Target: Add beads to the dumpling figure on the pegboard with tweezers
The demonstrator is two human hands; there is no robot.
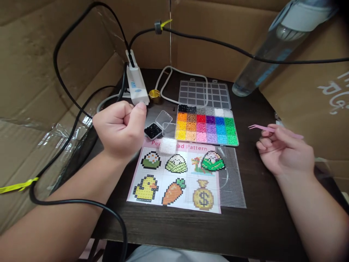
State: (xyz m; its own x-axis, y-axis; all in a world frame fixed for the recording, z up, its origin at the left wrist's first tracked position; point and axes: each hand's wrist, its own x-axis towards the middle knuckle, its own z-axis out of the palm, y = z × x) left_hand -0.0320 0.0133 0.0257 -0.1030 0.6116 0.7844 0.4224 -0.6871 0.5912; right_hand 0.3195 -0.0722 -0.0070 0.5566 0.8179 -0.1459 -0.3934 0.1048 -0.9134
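From my station I see pink tweezers at 3 o'clock. The bead box goes black, grey and white along its 12 o'clock edge, yellow at its 9 o'clock, green at its 3 o'clock, with red, purple and blue between. At 6 o'clock I count 6 pixel designs on the pink-lettered white pattern sheet, among them a yellow duck, an orange carrot and a gold money bag.

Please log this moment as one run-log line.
left hand: closed fist | right hand: holding pink tweezers | bead box: lid open | pattern sheet: on table
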